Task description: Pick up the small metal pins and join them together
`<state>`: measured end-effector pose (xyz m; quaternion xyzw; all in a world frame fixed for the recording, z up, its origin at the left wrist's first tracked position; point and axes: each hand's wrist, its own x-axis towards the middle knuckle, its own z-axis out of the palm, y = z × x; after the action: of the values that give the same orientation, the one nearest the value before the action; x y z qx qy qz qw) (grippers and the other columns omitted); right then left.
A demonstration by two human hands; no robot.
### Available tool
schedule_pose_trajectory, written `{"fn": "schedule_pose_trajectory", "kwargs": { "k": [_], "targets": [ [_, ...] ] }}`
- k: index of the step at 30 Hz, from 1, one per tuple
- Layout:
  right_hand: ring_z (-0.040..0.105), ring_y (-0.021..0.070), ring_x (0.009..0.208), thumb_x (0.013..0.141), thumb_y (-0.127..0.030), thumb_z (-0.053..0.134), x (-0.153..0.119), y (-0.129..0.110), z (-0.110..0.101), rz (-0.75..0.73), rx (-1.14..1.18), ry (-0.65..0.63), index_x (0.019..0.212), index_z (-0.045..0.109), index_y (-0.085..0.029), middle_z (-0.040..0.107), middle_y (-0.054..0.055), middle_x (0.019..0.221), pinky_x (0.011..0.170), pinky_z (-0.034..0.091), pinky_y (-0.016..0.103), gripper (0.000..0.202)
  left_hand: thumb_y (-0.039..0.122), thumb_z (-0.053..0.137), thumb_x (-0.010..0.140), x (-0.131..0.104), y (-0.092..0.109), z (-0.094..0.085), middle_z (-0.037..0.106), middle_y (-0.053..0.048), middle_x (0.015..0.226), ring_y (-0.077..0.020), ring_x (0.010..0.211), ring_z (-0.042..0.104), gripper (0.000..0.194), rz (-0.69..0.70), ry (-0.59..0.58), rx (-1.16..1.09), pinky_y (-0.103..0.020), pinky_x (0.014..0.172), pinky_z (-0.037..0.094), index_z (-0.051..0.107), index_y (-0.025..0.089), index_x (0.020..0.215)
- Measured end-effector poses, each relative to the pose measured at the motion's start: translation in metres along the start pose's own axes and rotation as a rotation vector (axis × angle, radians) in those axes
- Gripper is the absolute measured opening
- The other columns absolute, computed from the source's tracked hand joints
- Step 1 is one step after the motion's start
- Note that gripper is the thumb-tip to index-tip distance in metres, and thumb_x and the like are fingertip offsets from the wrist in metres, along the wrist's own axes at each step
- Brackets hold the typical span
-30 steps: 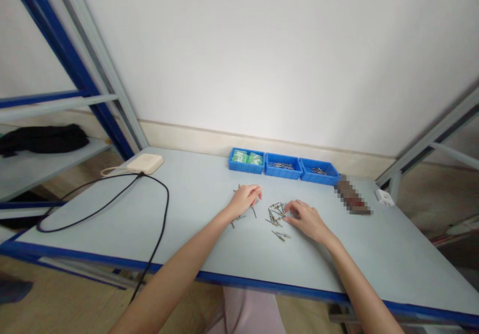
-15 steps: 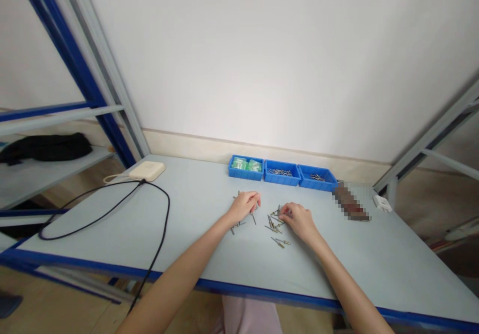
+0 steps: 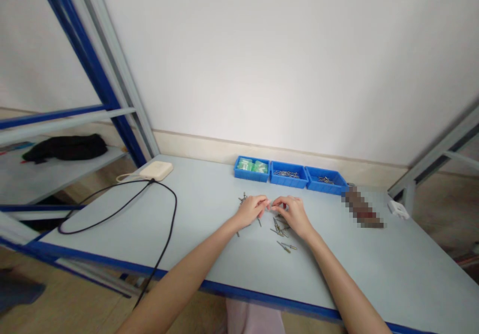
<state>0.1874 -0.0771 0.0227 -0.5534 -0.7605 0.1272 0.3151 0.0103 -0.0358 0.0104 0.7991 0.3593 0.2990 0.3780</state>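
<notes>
My left hand (image 3: pixel 253 210) is closed in a pinch just over the grey tabletop (image 3: pixel 198 209); what its fingertips hold is too small to make out. Beside it on the right, my right hand (image 3: pixel 295 214) is also pinched, its fingertips almost meeting those of the left. Whatever is between them cannot be made out. Below the right hand lies a loose group of metal blind rivets (image 3: pixel 279 230), with a couple more rivets (image 3: pixel 287 247) nearer the front. Other rivets (image 3: pixel 243 197) lie partly hidden behind and under my left hand, and one thin pin (image 3: pixel 259 222) shows below its fingers.
Three blue bins stand along the wall: one with green-and-white packets (image 3: pixel 252 166), one with thin metal pieces (image 3: pixel 287 174), one with fewer pieces (image 3: pixel 326 180). A black cable (image 3: pixel 172 214) and a cream box (image 3: pixel 157 170) lie left. A blurred object (image 3: pixel 362 209) and a white adapter (image 3: pixel 398 209) lie right.
My right hand has moved left from the rivet group, up to my left hand's fingertips. The whole view has shifted slightly; the left hand stays at about the same spot on the table.
</notes>
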Motion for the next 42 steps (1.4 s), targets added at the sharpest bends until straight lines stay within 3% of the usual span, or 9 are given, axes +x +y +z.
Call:
{"fn": "schedule_pose_trajectory", "kwargs": {
  "k": [9,14,17,22,28,42],
  "targets": [
    [0.058,0.0206,0.082,0.086,-0.040,0.055,-0.010,0.006,-0.006,0.003,-0.041,0.033,0.080,0.069,-0.024,0.072,0.003,0.085,0.082,0.026,0.035,0.021,0.038,0.045,0.087,-0.001,0.008,0.000,0.046,0.005,0.048,-0.0099,0.044,0.043,0.028,-0.037,-0.084,-0.078,-0.021,0.050,0.032,0.059,0.015,0.079],
    [0.058,0.0207,0.083,0.086,-0.040,0.055,-0.010,0.009,-0.010,0.016,-0.051,0.035,0.081,0.070,-0.025,0.072,0.003,0.084,0.081,0.026,0.035,0.022,0.034,0.047,0.086,-0.002,0.012,0.001,0.049,0.005,0.047,-0.0114,0.048,0.048,0.025,-0.018,-0.038,0.059,-0.021,0.055,0.033,0.060,0.016,0.075],
    [0.058,0.0203,0.081,0.086,-0.040,0.055,-0.009,0.012,-0.013,0.052,-0.041,0.046,0.082,0.070,-0.024,0.071,0.004,0.081,0.081,0.028,0.034,0.022,0.034,0.044,0.087,-0.002,0.012,0.002,0.048,0.005,0.047,-0.0116,0.047,0.047,0.025,-0.015,0.003,0.031,-0.021,0.054,0.033,0.058,0.017,0.076],
    [0.056,0.0174,0.069,0.085,-0.041,0.054,-0.007,0.018,-0.014,0.058,0.153,-0.010,0.070,0.065,-0.020,0.066,0.002,0.068,0.072,0.035,0.029,0.028,0.033,0.043,0.088,-0.004,0.014,0.004,0.047,0.006,0.047,-0.0113,0.046,0.045,0.025,0.000,0.046,0.020,-0.021,0.054,0.032,0.055,0.017,0.074],
    [0.053,0.0140,0.067,0.092,-0.040,0.040,-0.007,0.013,-0.012,0.040,0.451,-0.078,0.066,0.057,-0.017,0.060,0.002,0.070,0.069,0.038,0.026,0.038,0.035,0.043,0.088,-0.004,0.014,0.004,0.046,0.006,0.046,-0.0108,0.045,0.044,0.025,0.018,0.043,0.010,-0.021,0.053,0.032,0.054,0.017,0.074],
    [0.047,0.0120,0.058,0.092,-0.041,0.039,-0.010,0.005,-0.005,0.073,0.519,-0.142,0.069,0.056,-0.017,0.056,0.000,0.063,0.060,0.036,0.025,0.037,0.039,0.042,0.089,-0.005,0.014,0.001,0.042,0.007,0.046,-0.0087,0.043,0.039,0.027,0.056,0.106,-0.059,-0.020,0.049,0.031,0.051,0.017,0.076]
  ]
}}
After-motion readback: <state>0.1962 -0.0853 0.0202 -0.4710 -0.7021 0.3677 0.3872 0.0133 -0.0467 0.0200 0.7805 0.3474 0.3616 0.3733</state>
